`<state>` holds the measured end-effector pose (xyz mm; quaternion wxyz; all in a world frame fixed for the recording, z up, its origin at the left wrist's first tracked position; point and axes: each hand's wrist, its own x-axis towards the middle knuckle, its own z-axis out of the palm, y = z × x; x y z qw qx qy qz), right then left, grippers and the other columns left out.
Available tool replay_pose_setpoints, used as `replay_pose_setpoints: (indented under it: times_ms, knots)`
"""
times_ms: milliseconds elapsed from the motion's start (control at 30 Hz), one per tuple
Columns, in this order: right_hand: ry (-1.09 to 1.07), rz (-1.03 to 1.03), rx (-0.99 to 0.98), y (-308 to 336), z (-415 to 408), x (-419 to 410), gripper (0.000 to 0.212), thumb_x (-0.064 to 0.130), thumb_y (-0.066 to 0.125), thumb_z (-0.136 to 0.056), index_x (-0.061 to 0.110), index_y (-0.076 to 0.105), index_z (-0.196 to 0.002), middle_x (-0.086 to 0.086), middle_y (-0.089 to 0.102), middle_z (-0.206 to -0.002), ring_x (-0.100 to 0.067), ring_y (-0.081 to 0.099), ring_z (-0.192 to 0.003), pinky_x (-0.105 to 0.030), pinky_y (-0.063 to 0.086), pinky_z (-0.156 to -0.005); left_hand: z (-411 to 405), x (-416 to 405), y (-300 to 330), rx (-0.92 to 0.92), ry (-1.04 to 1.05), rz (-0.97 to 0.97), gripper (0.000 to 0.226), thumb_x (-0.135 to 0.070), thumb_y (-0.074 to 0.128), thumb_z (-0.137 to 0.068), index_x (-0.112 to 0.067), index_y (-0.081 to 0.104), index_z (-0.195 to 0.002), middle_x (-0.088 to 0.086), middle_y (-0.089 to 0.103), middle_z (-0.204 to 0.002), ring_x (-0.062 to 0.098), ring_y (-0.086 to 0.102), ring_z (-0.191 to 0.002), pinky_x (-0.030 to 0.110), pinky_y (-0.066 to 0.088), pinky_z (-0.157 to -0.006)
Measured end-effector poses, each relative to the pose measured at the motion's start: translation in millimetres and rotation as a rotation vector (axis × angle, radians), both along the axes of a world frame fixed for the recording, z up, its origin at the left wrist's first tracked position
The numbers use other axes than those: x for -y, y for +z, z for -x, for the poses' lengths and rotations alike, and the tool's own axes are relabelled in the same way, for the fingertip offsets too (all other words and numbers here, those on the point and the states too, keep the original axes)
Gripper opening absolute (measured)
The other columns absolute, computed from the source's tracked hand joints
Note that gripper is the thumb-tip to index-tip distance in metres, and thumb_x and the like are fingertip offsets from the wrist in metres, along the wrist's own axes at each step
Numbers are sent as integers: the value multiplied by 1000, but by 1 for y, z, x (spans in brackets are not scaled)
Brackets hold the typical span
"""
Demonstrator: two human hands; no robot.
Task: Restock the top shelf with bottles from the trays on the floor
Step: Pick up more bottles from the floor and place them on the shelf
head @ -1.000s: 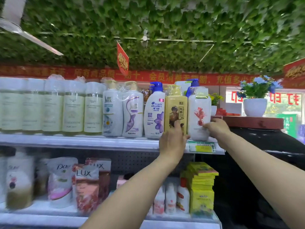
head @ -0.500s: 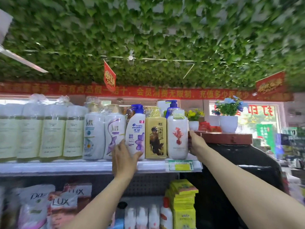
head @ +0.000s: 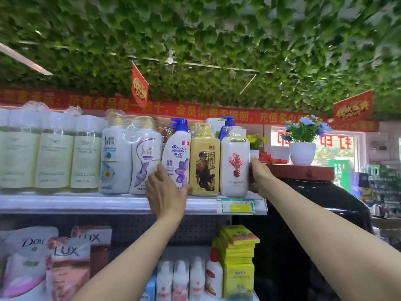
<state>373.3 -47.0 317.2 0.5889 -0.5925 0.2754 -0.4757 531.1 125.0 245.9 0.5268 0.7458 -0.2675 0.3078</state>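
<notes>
The top shelf carries a row of upright bottles. My left hand wraps the base of the white Head & Shoulders bottle with the blue pump, index finger up its left side and thumb at its right. Beside it stands a yellow bottle. At the row's right end is a white bottle with a red flower. My right hand grips its right side, fingers reaching behind it. The floor trays are out of view.
Left along the shelf stand two Slek bottles and several pale green ones. A black cabinet adjoins the shelf's right end, with a flower pot on top. Lux and Dove pouches fill the lower shelf. Leafy ceiling hangs close overhead.
My left hand has shifted left from the yellow bottle to the Head & Shoulders bottle. My right hand has slid from the white bottle's front to its right side. The view tilted upward.
</notes>
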Motion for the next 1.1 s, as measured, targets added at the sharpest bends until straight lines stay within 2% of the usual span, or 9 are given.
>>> replay_pose_setpoints:
  times_ms: [133,267,433,600,733,800,933,1000,1100]
  knots:
    - [-10,-4,-9,-2,1,8,56,64,38,-97,16,68,-91,-10,76,-97,-32,71,-103,-52,51,-102,-1,0,2,2,3,2,92,-48,85,-71,-13,31,-137,19,43,-132,32,44,-121,43,45,-100]
    - [-7,15,-16,-6,-1,7,50,58,37,-101,17,65,-94,-9,75,-105,-31,69,-107,-50,51,-102,-3,2,3,-4,11,2,86,-49,83,-72,-12,34,-132,18,43,-131,31,44,-120,42,45,-101]
    - [33,125,3,-12,2,-7,37,50,44,-103,19,63,-114,-3,71,-106,-17,66,-90,-34,50,-71,2,3,4,-54,13,-30,80,-49,80,-75,-14,33,-129,14,40,-128,27,42,-117,36,44,-98]
    - [-5,313,-98,-18,4,-9,37,37,67,-93,20,59,-125,-5,69,-117,-25,67,-102,-45,54,-87,12,0,9,-103,-17,-37,78,-47,78,-78,-14,32,-131,11,37,-130,24,39,-119,34,42,-101]
    - [70,288,-75,-15,7,-16,25,27,60,-99,20,57,-123,-5,68,-107,-20,64,-86,-33,45,-64,16,-6,11,-126,-60,-55,77,-45,77,-82,-14,31,-135,11,36,-134,24,39,-123,35,43,-103]
    - [62,281,-63,-13,4,-18,23,23,55,-102,22,55,-125,-4,65,-102,-18,61,-81,-31,42,-62,15,-11,11,-119,-89,-58,77,-43,77,-83,-13,31,-137,12,37,-135,24,39,-124,37,44,-104]
    - [-81,289,-99,-17,-1,-31,39,29,60,-96,17,56,-133,-6,65,-110,-25,61,-86,-31,43,-66,11,-30,-1,-86,-134,-74,78,-42,80,-80,-17,34,-137,10,37,-139,25,37,-128,39,44,-106]
    - [-273,298,-143,-25,-3,-36,60,44,65,-80,11,59,-130,-12,66,-121,-36,62,-102,-39,47,-79,11,-44,-10,-80,-139,-103,83,-45,80,-79,-17,32,-140,9,34,-144,25,33,-133,40,40,-110]
    - [-464,338,-173,-42,-11,-16,67,51,58,-68,10,61,-121,-18,67,-121,-43,61,-111,-49,49,-92,11,-73,-22,-107,-118,-113,88,-47,78,-81,-16,28,-147,8,31,-149,26,30,-136,40,35,-114]
